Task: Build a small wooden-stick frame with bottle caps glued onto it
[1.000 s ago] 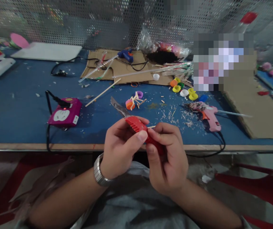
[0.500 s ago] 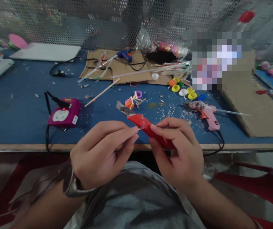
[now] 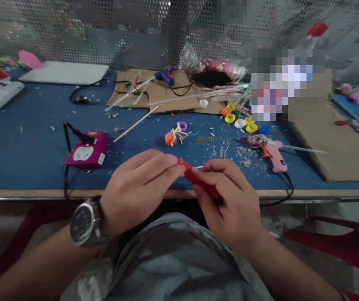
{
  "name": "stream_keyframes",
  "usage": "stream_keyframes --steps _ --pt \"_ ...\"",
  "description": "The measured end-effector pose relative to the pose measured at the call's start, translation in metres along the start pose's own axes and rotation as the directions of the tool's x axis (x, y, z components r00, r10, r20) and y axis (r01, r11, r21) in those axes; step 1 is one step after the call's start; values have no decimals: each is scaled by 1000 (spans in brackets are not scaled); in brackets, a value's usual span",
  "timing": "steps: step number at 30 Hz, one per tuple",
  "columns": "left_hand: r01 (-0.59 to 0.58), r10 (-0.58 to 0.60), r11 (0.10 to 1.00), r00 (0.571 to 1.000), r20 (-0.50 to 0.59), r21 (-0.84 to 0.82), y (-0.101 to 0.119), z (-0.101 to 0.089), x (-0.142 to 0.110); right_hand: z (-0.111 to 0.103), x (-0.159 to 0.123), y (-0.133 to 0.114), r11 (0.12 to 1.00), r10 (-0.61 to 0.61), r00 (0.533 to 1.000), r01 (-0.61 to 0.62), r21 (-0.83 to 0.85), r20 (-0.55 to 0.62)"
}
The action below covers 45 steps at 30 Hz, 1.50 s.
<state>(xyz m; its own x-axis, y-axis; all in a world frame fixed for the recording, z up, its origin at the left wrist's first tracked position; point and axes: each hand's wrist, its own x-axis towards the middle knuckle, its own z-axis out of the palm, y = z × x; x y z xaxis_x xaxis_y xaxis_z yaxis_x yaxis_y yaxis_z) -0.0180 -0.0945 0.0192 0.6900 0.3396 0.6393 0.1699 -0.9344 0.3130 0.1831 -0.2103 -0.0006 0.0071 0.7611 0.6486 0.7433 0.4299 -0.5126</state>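
Blue table [image 3: 41,154], red handle [image 3: 189,172] in right hand [image 3: 234,200]

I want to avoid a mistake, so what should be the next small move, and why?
Perhaps ease the left hand back from the red handle: it hides the handle's far end, while the right hand holds the near end.

Left hand [image 3: 132,190] beside right hand [image 3: 235,205], fingers [image 3: 218,179] bent
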Motion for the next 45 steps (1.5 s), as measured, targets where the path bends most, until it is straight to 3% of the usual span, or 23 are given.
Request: stream_keyframes --steps 7,11,16,20,31,38,45 --pt "24 -24 1000 1000 -8 -9 -9 2 2 -1 -2 -1 999 -16 999 15 31 41" --pt "66 -66 998 998 -10 -16 -4 -5 7 -4 0 -1 1000 -10 1000 10 13 7" --pt "-91 82 975 995 54 204 6 -13 12 -3 1 0 1000 -6 1000 6 3 1" --pt "-166 147 945 985 88 281 10 -13 13 1 0 -1 1000 4 1000 -4 -3 -18" --pt "-101 103 939 995 9 328 10 6 -2 3 -2 -3 1000 10 1000 -10 0 -25" --pt "82 -104 986 984 147 144 9 -5 13 4 -3 1 1000 0 1000 0 26 8" --pt "174 -179 984 952 247 41 6 -10 19 4 -2 1 998 -10 1000 8 57 29"
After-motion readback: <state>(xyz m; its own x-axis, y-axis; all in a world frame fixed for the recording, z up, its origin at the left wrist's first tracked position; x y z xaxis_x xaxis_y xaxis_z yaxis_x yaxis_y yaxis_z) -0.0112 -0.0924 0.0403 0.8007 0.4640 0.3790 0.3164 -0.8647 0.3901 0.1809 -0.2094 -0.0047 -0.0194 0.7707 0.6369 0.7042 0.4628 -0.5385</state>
